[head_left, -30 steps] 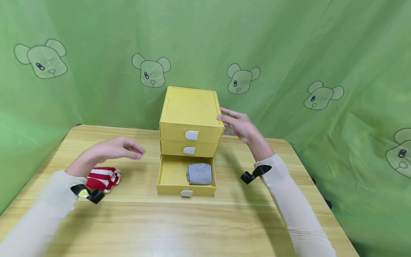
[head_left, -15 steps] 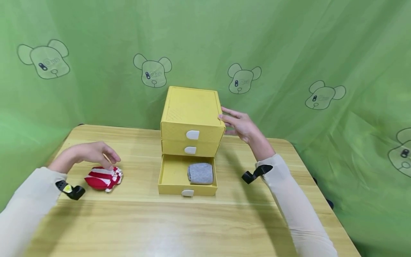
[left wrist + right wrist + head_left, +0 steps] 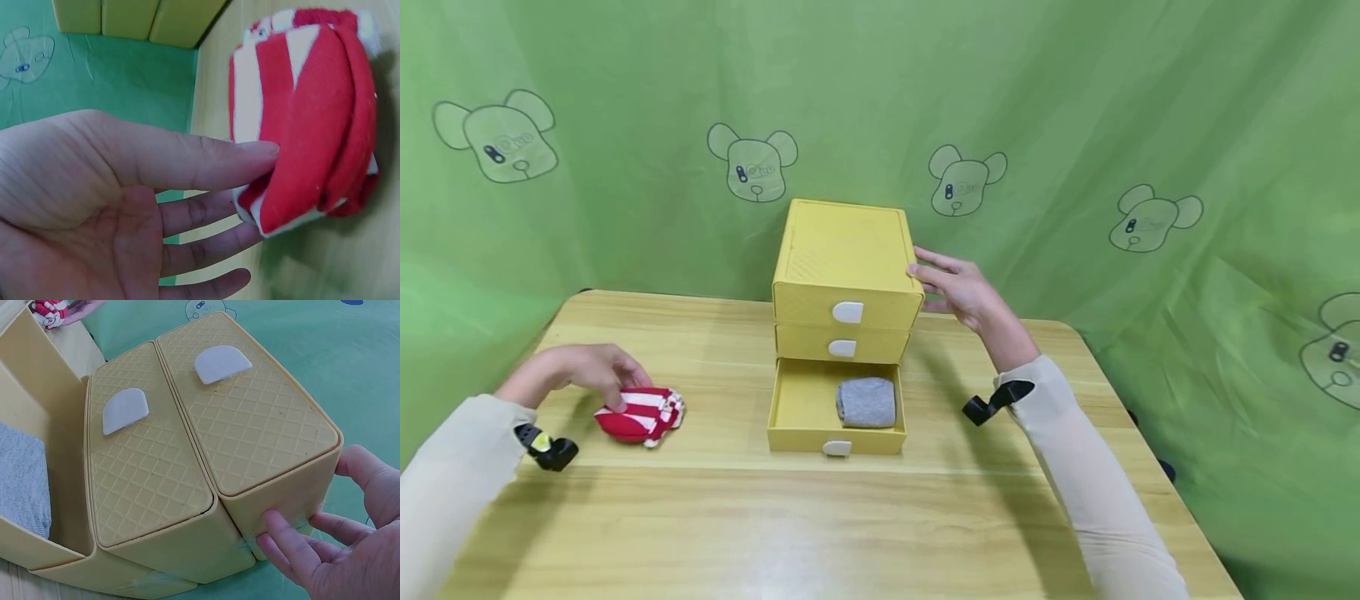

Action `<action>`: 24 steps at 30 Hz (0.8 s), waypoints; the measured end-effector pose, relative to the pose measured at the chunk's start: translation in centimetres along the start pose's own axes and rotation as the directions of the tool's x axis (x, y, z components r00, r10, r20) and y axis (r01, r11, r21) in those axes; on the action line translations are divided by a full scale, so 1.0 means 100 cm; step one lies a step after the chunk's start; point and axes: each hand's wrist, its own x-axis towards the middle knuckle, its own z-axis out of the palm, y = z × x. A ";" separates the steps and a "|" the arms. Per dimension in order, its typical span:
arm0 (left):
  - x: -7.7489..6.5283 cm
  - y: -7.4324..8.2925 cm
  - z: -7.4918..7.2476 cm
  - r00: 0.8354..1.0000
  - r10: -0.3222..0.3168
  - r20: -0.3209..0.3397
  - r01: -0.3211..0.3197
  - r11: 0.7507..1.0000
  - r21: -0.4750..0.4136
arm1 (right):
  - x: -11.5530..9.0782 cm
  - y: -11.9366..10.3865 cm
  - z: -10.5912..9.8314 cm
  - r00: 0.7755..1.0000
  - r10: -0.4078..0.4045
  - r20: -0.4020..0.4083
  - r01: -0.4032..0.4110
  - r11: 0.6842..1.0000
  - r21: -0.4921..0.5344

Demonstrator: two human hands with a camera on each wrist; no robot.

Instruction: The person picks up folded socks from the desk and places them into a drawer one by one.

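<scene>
My left hand [image 3: 587, 367] pinches a folded red-and-white striped sock [image 3: 642, 417] on the left of the table. In the left wrist view the thumb presses on the sock's red fabric [image 3: 312, 119], with fingers behind its lower edge. At the center back stands a yellow chest of drawers [image 3: 850, 246]. Its bottom drawer [image 3: 797, 442] is pulled out and contains a folded grey sock [image 3: 867, 402] on the right side. My right hand [image 3: 964, 292] rests against the chest's upper right side, thumb at the top edge, fingers extended along the side wall [image 3: 287, 494].
The two upper drawers are closed, each with a white tab handle [image 3: 847, 312]. Behind the wooden table [image 3: 850, 533] hangs a green curtain [image 3: 865, 100] printed with bear heads.
My left hand has moved left and down from beside the chest to the striped sock and now pinches it. My right hand has stayed at the chest's side.
</scene>
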 end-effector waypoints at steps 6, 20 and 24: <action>0.003 -0.010 0.004 0.999 -0.037 -0.019 0.036 0.998 -0.056 | 0.001 0.000 0.000 1.000 0.001 -0.004 -0.001 1.000 -0.025; 0.015 -0.010 0.012 0.994 -0.036 -0.105 0.012 0.976 -0.217 | 0.001 -0.001 0.000 1.000 0.004 0.001 -0.004 1.000 -0.023; 0.019 -0.008 0.015 0.992 -0.029 -0.126 -0.003 0.969 -0.249 | 0.001 -0.001 0.000 1.000 0.010 -0.007 -0.011 1.000 -0.029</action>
